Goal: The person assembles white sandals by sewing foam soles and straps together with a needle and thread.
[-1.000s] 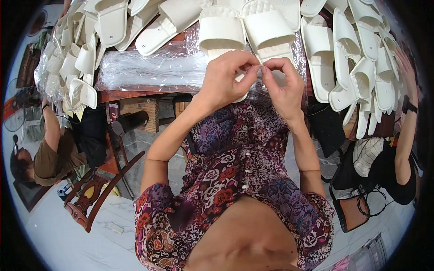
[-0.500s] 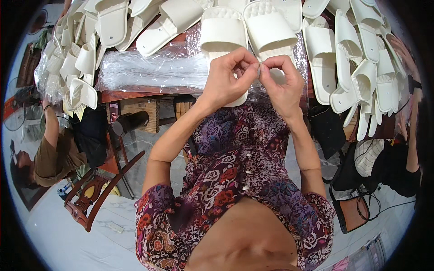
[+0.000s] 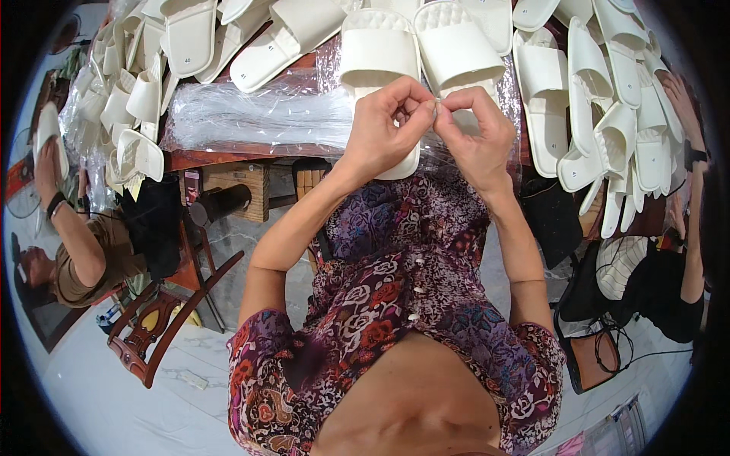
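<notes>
Positioned over the near part of the white slipper pair [image 3: 378, 49], with left hand [image 3: 389, 125] and right hand [image 3: 480, 137] meeting or nearly so, fingers pinched at the tips, any held item too small to make out. Note the slipper pair extending beyond the fingers, long axes roughly away from both hands, the left one partly beneath the left hand. Note also, left of the slipper pair on the desk [image 3: 205, 159], the clear packet of strands [image 3: 258, 118], nearer to the left hand, long axis crosswise.
</notes>
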Demonstrator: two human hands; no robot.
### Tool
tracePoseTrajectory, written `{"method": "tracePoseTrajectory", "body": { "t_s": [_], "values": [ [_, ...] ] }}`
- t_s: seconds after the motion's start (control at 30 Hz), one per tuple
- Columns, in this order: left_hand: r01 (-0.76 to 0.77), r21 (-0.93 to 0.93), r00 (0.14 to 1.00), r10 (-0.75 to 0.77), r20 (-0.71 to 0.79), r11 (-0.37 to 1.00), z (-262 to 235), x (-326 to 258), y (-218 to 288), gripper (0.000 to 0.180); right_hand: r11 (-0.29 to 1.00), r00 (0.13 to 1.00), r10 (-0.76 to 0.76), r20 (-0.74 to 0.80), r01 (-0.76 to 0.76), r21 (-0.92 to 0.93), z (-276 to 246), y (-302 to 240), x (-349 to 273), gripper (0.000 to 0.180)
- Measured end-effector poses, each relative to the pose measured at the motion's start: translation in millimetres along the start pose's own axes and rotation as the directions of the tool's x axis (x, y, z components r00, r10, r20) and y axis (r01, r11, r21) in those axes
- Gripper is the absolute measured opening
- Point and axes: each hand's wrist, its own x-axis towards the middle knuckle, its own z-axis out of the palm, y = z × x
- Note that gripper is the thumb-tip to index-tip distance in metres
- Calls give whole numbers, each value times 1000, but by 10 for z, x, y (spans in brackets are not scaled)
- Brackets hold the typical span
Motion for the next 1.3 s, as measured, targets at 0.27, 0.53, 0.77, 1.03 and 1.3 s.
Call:
{"method": "tracePoseTrajectory", "body": {
  "t_s": [0.27,0.53,0.77,1.03,1.3],
  "values": [
    [8,-20,1000,-8,13,1000,-27,14,-41,9,897,945,185,268,-274,347,-86,171,72,12],
    [38,-52,998,-36,47,998,-51,22,-47,9,802,891,166,423,-372,468,-120,256,105,15],
    [72,-58,986,-62,156,996,-134,73,-21,11,840,850,97,517,-349,415,-209,350,191,16],
    [105,-66,977,-90,193,992,-172,84,-6,12,848,826,73,558,-346,402,-217,331,250,14],
    [159,-169,980,-135,147,973,-128,94,-19,11,991,965,6,263,-40,124,-159,98,114,12]
  ]
}}
